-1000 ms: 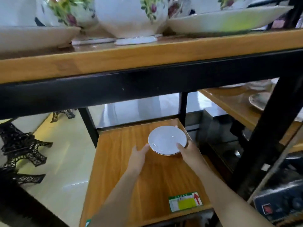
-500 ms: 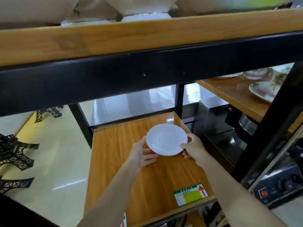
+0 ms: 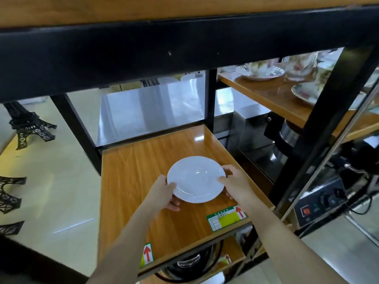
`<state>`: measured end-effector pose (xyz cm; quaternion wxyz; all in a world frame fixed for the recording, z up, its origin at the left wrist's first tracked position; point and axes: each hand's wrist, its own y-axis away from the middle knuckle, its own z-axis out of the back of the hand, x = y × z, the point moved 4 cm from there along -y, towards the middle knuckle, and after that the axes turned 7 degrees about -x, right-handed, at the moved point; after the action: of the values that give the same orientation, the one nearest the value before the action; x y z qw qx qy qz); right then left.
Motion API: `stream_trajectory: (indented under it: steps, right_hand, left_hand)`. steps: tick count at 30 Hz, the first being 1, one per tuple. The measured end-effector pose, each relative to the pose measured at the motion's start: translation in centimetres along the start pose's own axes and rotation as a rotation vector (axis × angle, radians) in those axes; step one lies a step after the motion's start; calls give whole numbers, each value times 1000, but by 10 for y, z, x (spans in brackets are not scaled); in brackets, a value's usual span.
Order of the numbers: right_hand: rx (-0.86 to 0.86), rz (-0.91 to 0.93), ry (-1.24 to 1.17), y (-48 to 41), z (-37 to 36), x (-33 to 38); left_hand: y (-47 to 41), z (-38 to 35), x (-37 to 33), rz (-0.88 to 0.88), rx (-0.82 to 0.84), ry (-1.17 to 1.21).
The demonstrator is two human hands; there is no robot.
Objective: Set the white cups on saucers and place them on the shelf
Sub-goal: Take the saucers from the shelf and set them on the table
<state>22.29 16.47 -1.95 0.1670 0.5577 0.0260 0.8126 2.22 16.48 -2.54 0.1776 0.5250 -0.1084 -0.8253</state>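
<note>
Holding a white saucer (image 3: 195, 179) between them, the left hand (image 3: 162, 193) and the right hand (image 3: 235, 186) are each gripping an opposite edge of its rim, thumbs lying on top and fingers curling underneath, so both grips are closed on the saucer. The saucer is sitting level or nearly so, hovering over or just touching the shelf (image 3: 135, 171); the view is not making clear whether its foot is resting on the wood. It is lying over the right half of the shelf, nearer the front edge than the back, with a price label (image 3: 226, 218) just in front of it at the front right corner. Being round, the saucer is offering no long axis; the line that matters is running left to right between the two grips, and both hands are equally near. The saucer is carrying nothing, and no white cup is showing anywhere on this shelf. A neighbouring shelf to the right is carrying floral cups (image 3: 261, 68), but those are patterned, not plain. Judging from this, the saucer is being positioned first and a cup is not yet on it, so the coming move is probably turning on setting the saucer flat, freeing one hand and fetching a cup from out of view.
</note>
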Motion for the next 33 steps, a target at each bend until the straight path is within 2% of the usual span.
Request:
stream_trajectory:
  steps: [7, 15, 18, 25, 33]
  right_hand:
    - [-4, 50, -246, 33, 10, -15]
    - [-101, 123, -220, 82, 53, -33]
    - [-143, 130, -254, 108, 84, -51]
    - [-296, 142, -348, 191, 201, -111]
    - [-623, 63, -413, 321, 363, -204]
  left_hand:
    - [40, 8, 2, -218, 0, -72]
    - [102, -13, 1, -305, -47, -17]
    - [133, -36, 0, -335, -10, -11]
    - [229, -135, -22, -469, 121, -55]
    - [351, -300, -38, -589, 439, -73]
